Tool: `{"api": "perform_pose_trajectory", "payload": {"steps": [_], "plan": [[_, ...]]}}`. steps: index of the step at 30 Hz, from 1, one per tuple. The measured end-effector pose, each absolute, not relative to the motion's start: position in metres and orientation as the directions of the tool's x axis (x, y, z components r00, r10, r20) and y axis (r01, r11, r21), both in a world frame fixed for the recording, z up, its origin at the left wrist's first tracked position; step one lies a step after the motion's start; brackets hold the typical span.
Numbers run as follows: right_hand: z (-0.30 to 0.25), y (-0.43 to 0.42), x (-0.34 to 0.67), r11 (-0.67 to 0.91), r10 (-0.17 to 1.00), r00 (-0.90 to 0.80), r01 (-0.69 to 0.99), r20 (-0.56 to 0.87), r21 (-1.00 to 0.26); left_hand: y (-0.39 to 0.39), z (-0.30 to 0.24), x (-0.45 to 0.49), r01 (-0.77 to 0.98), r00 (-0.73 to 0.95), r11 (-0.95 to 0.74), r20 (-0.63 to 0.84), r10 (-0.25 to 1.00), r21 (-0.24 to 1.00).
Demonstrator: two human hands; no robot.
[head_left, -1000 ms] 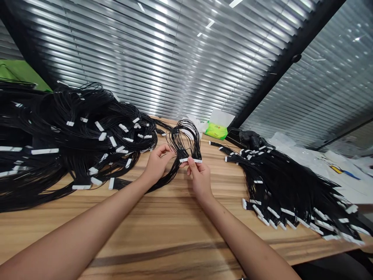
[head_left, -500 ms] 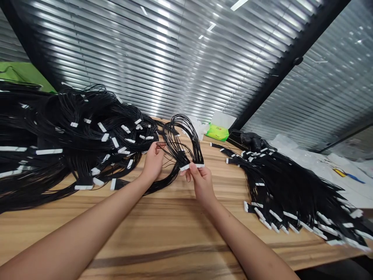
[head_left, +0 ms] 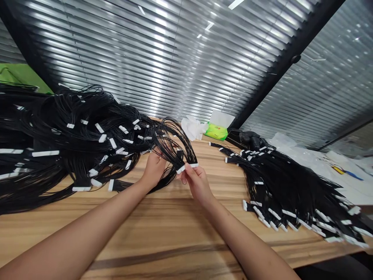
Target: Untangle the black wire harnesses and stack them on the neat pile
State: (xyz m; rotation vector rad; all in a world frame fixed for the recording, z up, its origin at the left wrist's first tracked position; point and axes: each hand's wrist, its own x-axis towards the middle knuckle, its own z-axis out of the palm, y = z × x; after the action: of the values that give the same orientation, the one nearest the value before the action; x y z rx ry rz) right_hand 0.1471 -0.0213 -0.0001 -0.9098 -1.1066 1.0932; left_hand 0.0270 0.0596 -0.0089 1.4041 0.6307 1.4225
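A black wire harness point(head_left: 186, 144) loops upward between my two hands above the wooden table. My right hand point(head_left: 196, 179) pinches its white connectors point(head_left: 189, 166) between thumb and fingers. On the left, my left hand point(head_left: 155, 165) is closed around wires of the same harness, its fingertips partly hidden behind the strands. The looped wires trail down behind my left wrist. Just left of that wrist, another white connector point(head_left: 111, 185) lies on the table at the end of a black wire bundle.
A large tangled heap of black harnesses point(head_left: 87, 112) covers the table's left. At right lies a fanned pile of harnesses point(head_left: 288, 186). Behind are crumpled tissue point(head_left: 192, 127), a green tissue pack point(head_left: 216, 131) and metal blinds point(head_left: 122, 58). Yellow-blue pliers point(head_left: 346, 172) lie far right.
My left hand has shifted slightly and gone in behind the looped wires. The loop has tilted leftward, and the right hand with the connectors has moved a little left.
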Motion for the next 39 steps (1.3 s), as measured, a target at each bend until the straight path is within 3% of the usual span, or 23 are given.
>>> {"api": "perform_pose_trajectory", "payload": {"steps": [9, 15, 20, 26, 32, 39], "plan": [[-0.007, -0.019, 0.144, 0.193, 0.981, 0.063, -0.169, 0.184, -0.967, 0.055, -0.005, 0.029, -0.279, 0.272, -0.439, 0.509, 0.817, 0.854], [-0.001, -0.020, 0.144, 0.233, 0.966, 0.142, -0.132, 0.214, -0.964, 0.056, 0.002, 0.030, -0.318, 0.164, -0.389, 0.454, 0.876, 0.865], [-0.001, -0.020, 0.144, 0.247, 0.956, 0.180, -0.076, 0.231, -0.966, 0.062, -0.003, 0.029, -0.218, 0.104, -0.409, 0.438, 0.893, 0.886], [-0.003, -0.013, 0.152, 0.282, 0.893, 0.386, -0.081, 0.231, -0.956, 0.065, -0.006, 0.024, 0.121, 0.067, -0.599, 0.596, 0.800, 0.792], [-0.001, -0.010, 0.157, 0.321, 0.832, 0.473, 0.014, 0.289, -0.947, 0.057, -0.001, 0.025, 0.019, 0.238, -0.621, 0.600, 0.764, 0.784], [-0.005, -0.016, 0.154, 0.312, 0.843, 0.429, 0.102, 0.325, -0.945, 0.056, -0.002, 0.025, -0.001, 0.213, -0.578, 0.565, 0.797, 0.816]]}}
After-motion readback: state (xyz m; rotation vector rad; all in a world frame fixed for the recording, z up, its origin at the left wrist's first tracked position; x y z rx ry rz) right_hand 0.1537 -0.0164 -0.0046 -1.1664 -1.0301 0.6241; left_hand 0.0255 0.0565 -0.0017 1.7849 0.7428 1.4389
